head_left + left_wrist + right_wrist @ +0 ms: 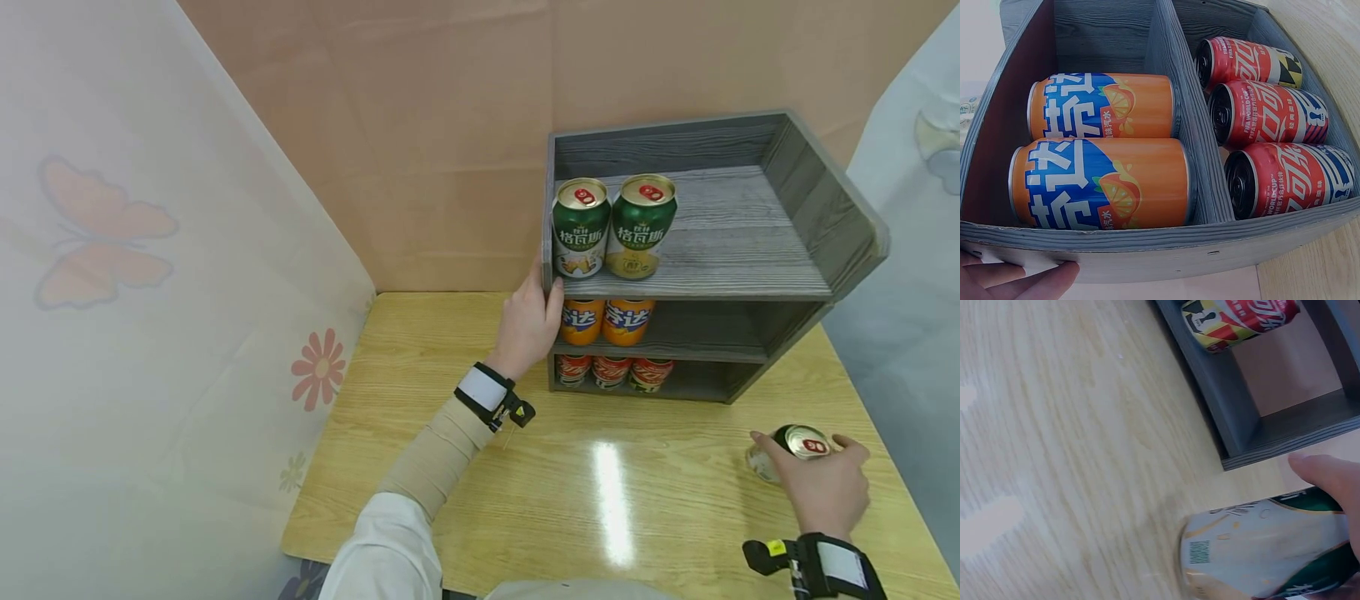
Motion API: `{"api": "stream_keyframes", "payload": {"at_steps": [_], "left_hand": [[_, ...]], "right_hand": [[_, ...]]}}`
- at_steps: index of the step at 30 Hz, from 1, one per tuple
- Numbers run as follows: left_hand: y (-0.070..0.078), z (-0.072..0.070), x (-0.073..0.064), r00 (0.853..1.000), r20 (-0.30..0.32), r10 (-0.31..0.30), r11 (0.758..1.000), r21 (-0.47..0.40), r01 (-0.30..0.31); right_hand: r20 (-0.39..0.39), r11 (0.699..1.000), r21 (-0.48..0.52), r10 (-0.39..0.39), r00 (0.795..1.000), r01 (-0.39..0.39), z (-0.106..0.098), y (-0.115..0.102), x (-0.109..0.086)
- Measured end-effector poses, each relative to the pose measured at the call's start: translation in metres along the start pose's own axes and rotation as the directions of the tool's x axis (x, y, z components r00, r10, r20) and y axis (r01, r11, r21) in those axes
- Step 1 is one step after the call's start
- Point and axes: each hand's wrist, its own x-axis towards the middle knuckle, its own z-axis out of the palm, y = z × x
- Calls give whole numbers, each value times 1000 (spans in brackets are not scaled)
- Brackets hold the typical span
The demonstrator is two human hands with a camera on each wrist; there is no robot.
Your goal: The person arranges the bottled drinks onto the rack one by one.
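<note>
My right hand (828, 487) grips a white and green drink can (798, 450) with a gold lid and red tab, thumb and fingers around its sides. In the right wrist view, the thumb (1325, 475) lies along the can's upper side. My left hand (527, 323) touches the outer left wall of a grey wooden shelf (750, 225), its fingertips (1063, 275) against that wall. Two green drink cans (581, 229) stand at the left of the top tier. Below them sit two orange soda cans (1110, 184), then three red cola cans (1279, 115) on the lowest tier.
The shelf stands on a light wood table (555, 475) against a tan backdrop (435, 150). White patterned sheets (187, 375) hang at the left and right. The shelf's right wall (832, 208) rises near the right sheet, behind the gripped can.
</note>
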Motion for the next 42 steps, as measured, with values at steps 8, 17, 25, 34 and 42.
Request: {"api": "stream_keyframes", "payload": {"at_steps": [8,17,25,34,42], "left_hand": [[-1,1,-1,1000,-7,4,1000,4,-4],[-1,1,-1,1000,-9,9,1000,3,-9],[-1,1,-1,1000,-10,22,1000,1,-22],[-1,0,-1,1000,-1,18,1000,-8,-18],[0,-1,-1,1000,-1,16,1000,-6,-16]], "right_hand": [[-32,997,75,27,999,-25,7,2,1],[-80,991,132,1,997,10,11,6,3],[-91,987,160,-11,996,26,12,6,3],[-51,969,246,32,998,-19,6,6,6],[22,940,331,79,997,-82,-11,-11,2]]}}
